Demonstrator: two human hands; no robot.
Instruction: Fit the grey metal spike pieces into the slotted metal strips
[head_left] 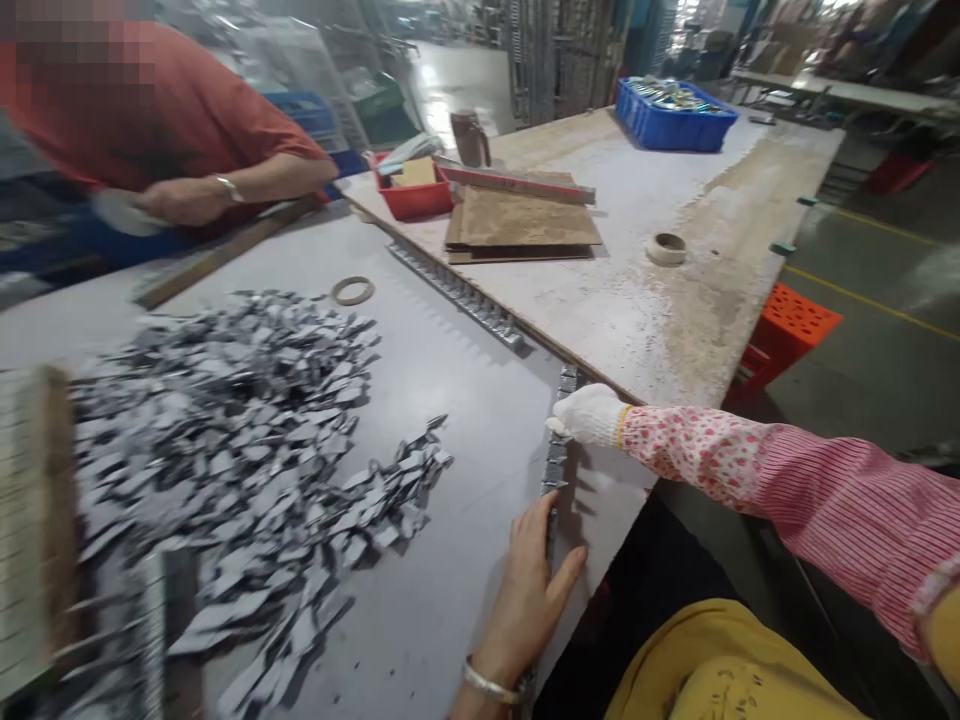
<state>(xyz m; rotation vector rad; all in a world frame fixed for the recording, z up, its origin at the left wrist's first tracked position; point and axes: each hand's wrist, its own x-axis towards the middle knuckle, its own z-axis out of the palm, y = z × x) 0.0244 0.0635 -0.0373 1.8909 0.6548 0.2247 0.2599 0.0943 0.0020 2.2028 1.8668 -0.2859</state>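
Note:
A narrow toothed metal strip [555,465] lies lengthwise along the near right side of the white table. My right hand [589,415], in a white glove, has its fingers closed on the strip's upper part. Lower down, my bare left hand [525,570] straddles the strip, fingertips against it and thumb spread to the right. Left of my hands lies a large heap of small grey flat pieces [247,420], with a smaller pile [394,490] at its right. A second toothed strip [457,295] lies along the raised board's edge.
Across the table stands a person in a red shirt [217,110], hand on a pale round object. The raised board [622,290] carries a red bin [412,200], cardboard [525,220], a brown mug [470,138], a tape roll [666,248] and a blue crate [675,130]. An orange stool [787,330] stands right.

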